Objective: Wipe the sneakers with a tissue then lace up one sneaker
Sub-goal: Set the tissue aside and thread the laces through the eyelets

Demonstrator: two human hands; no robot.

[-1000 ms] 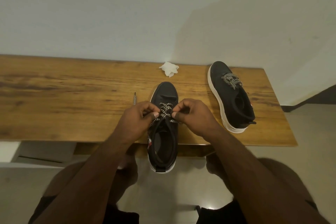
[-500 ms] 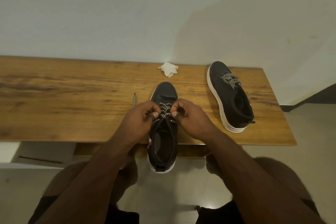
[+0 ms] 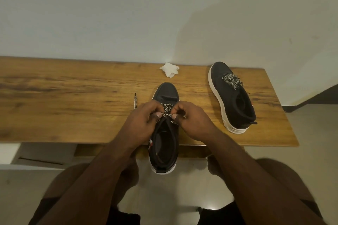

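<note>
- Fingers (image 3: 159, 114) of left hand (image 3: 140, 124) and right hand (image 3: 193, 120) pinch the lace (image 3: 167, 110) from either side, thumbs nearly meeting.
- Lace lies directly beneath both hands; neither is nearer.
- Near sneaker (image 3: 165, 133): long axis runs straight away, toe toward wall, heel overhanging worktop (image 3: 73, 97) edge.
- Loose lace end (image 3: 135, 101) just left.
- Tissue (image 3: 170, 69) beyond toe; laced sneaker (image 3: 232, 97) well right.

Grainy, satin wood on the bench (image 3: 73, 97); matt black cloth sneakers (image 3: 232, 95) with white rubbery soles; woven speckled laces (image 3: 167, 110); crumpled soft tissue (image 3: 170, 69); glossy floor (image 3: 182, 197) at the bottom.
</note>
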